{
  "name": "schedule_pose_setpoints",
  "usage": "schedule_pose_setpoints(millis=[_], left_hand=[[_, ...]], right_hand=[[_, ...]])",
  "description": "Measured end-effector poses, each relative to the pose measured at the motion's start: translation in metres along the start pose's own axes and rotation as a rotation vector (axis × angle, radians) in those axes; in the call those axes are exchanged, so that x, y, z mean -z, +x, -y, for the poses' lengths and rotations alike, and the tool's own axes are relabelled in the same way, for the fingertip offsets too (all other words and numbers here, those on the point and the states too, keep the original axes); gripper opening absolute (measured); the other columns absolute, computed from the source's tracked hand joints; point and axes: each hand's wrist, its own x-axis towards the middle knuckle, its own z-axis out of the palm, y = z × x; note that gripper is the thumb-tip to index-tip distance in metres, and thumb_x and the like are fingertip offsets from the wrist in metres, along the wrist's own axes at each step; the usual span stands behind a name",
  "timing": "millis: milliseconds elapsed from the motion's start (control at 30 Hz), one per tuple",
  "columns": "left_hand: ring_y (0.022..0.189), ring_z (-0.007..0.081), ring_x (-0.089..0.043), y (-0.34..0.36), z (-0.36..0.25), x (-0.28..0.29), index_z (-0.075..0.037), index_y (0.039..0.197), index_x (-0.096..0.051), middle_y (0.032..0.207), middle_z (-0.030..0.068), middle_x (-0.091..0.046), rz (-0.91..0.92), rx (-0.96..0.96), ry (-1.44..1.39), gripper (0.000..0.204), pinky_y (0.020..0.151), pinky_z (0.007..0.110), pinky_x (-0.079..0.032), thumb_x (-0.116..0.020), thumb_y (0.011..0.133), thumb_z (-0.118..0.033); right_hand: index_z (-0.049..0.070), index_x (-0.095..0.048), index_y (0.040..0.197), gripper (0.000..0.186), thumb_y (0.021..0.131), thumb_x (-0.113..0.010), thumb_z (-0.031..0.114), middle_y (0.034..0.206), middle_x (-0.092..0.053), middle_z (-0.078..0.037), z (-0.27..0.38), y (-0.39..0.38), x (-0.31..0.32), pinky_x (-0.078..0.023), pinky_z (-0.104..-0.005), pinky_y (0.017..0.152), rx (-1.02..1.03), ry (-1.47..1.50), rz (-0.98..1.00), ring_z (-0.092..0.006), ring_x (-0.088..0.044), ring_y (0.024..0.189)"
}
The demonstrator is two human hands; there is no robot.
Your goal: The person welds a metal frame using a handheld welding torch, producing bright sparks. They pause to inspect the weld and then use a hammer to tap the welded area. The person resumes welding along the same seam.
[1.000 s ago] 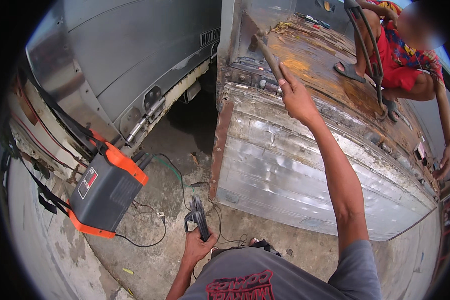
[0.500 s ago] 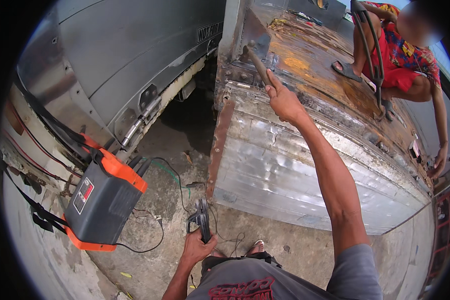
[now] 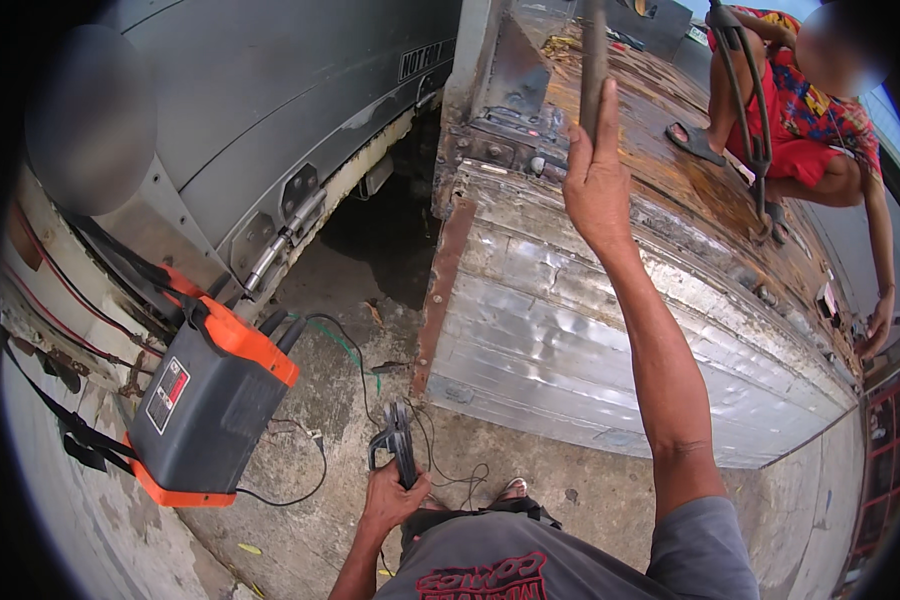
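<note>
My right hand [image 3: 598, 195] grips a hammer [image 3: 593, 75] by its handle, the index finger laid along it. The handle points up over the rusty truck bed, and its head is cut off by the top of the view. Just below the raised tool, a small metal corner bracket [image 3: 515, 75] stands at the bed's edge, with a bolted joint [image 3: 495, 150] beneath it. Low in front of me, my left hand [image 3: 393, 497] is closed round a black welding electrode holder [image 3: 400, 440], its jaws pointing away from me.
A grey and orange welding machine [image 3: 215, 400] hangs at the left, its cables running over the concrete floor [image 3: 300, 460]. A dented metal side panel [image 3: 550, 340] fronts the bed. Another person [image 3: 790, 120] squats on it at right, beside a long metal bar [image 3: 755, 110].
My right hand has lifted the hammer up and right, away from the corner bracket, and its head has left the view. The left hand stays nearly still with the electrode holder.
</note>
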Motion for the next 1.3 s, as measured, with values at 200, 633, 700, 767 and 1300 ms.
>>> schedule_pose_setpoints(millis=[200, 633, 700, 767, 1300], left_hand=[[0.063, 0.0187, -0.071, 0.004, -0.018, 0.000, -0.002, 0.095, -0.073, 0.070, 0.0109, -0.071, 0.023, -0.016, -0.011, 0.025, 0.065, 0.037, -0.057, -0.083, 0.088, -0.023], [0.063, 0.0206, -0.071, 0.013, -0.020, -0.003, -0.003, 0.095, -0.074, 0.070, 0.0111, -0.071, 0.032, -0.051, 0.002, 0.024, 0.066, 0.038, -0.058, -0.083, 0.089, -0.024], [0.063, 0.0195, -0.071, 0.012, -0.018, -0.002, -0.003, 0.095, -0.073, 0.070, 0.0109, -0.071, 0.000, -0.062, -0.003, 0.024, 0.066, 0.038, -0.057, -0.082, 0.089, -0.024], [0.063, 0.0191, -0.070, 0.007, -0.018, 0.003, -0.003, 0.095, -0.074, 0.071, 0.0108, -0.071, -0.005, -0.038, 0.016, 0.023, 0.066, 0.037, -0.057, -0.082, 0.089, -0.024], [0.062, 0.0196, -0.067, 0.018, -0.026, 0.003, -0.003, 0.095, -0.073, 0.069, 0.0101, -0.069, 0.001, -0.064, 0.014, 0.024, 0.065, 0.039, -0.056, -0.083, 0.089, -0.024]], right_hand=[[0.028, -0.029, 0.174, 0.063, 0.115, -0.048, 0.034, 0.138, -0.069, -0.033, 0.013, 0.010, 0.003, -0.050, -0.0542, 0.111, -0.514, -0.087, 0.637, -0.0478, -0.067, 0.128], [0.029, -0.018, 0.176, 0.068, 0.115, -0.048, 0.032, 0.108, -0.075, -0.036, -0.044, -0.031, -0.024, -0.058, -0.0562, 0.084, -0.126, -0.209, 0.469, -0.0532, -0.075, 0.092], [0.026, -0.025, 0.175, 0.065, 0.114, -0.049, 0.032, 0.110, -0.075, -0.036, -0.036, -0.021, -0.025, -0.058, -0.0562, 0.086, -0.221, -0.189, 0.608, -0.0544, -0.074, 0.094], [0.024, -0.033, 0.173, 0.061, 0.114, -0.049, 0.033, 0.113, -0.075, -0.035, 0.013, 0.012, 0.008, -0.057, -0.0561, 0.090, -0.468, -0.031, 0.681, -0.0555, -0.072, 0.099], [0.027, -0.037, 0.171, 0.058, 0.114, -0.047, 0.033, 0.119, -0.075, -0.033, 0.026, -0.019, 0.004, -0.052, -0.0608, 0.098, -0.301, -0.128, 0.539, -0.0562, -0.069, 0.111]])
